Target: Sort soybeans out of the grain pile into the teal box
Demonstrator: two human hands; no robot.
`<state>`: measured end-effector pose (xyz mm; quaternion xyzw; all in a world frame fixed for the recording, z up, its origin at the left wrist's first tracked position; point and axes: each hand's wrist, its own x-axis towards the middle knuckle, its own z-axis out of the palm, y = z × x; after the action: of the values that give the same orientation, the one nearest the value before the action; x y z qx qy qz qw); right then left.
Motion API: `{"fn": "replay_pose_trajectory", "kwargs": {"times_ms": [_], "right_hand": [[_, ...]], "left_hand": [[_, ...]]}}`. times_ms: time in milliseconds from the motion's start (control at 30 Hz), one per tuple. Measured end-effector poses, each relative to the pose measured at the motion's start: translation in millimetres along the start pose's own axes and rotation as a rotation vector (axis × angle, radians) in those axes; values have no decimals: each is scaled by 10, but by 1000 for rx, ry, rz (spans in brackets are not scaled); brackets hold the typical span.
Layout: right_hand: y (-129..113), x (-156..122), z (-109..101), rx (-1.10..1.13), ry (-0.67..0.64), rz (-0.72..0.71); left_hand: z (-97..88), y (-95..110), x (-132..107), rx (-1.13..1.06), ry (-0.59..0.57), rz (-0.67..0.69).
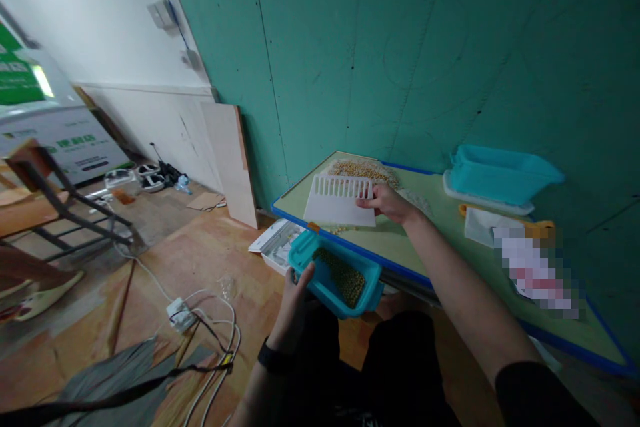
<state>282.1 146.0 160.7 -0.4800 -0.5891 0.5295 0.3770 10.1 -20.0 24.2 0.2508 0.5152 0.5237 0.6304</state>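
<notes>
Green wall panels (410,33) are seen behind the work in the head view, met at the left by a white wall (100,20), against which a pale board (233,163) is leaned. Below the panels, a green-topped table (395,248) is edged in blue. On its far left part, yellowish grains (357,168) are spread in a loose heap.

In front of this heap, a white slotted sheet (335,208) is held over the table by the right hand (387,203); the thumb and fingers are closed on its right edge, and the row of slots is turned toward the wall. Whether the table is touched by the sheet cannot be told.

Just off the near edge, above the lap, a blue container (373,290) is gripped at its left end by the left hand (299,287). The thumb is laid on the rim, and the other fingers are partly hidden. Small green beans (347,280) are held inside. Beside it, an open white box (275,250) is seen.

At the table's right, a larger blue tub (493,177) is set on a white lid (450,192), near a blurred packet (535,273). On the floor (265,333), a white power strip (181,315) is surrounded by cables (233,320).
</notes>
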Motion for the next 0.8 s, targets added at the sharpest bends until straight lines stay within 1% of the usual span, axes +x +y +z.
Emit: {"fn": "replay_pose_trajectory", "kwargs": {"times_ms": [67,133,200,267,300,367,433,500,700,800], "right_hand": [[-33,-105,16,8,71,-28],[-21,-302,49,-5,172,-86],[50,-588,107,-67,333,-169],[162,-919,183,-179,514,-255],[223,-1082,223,-255,582,-261],[327,-1357,298,-372,675,-247],[388,-1538,356,-437,709,-246],[402,-1626,395,-476,721,-251],[362,-1652,457,-528,705,-270],[372,-1657,473,-535,683,-273]], "left_hand": [[-3,-16,21,3,-3,-5],[-18,-10,46,11,-4,-23],[-43,9,78,32,-6,-34],[-70,29,115,40,1,-45],[-81,39,132,36,10,-54],[-97,59,158,26,23,-70],[-102,81,168,13,30,-80],[-98,106,163,3,38,-86],[-85,191,111,-9,77,-96],[-87,222,85,-14,60,-115]]}}
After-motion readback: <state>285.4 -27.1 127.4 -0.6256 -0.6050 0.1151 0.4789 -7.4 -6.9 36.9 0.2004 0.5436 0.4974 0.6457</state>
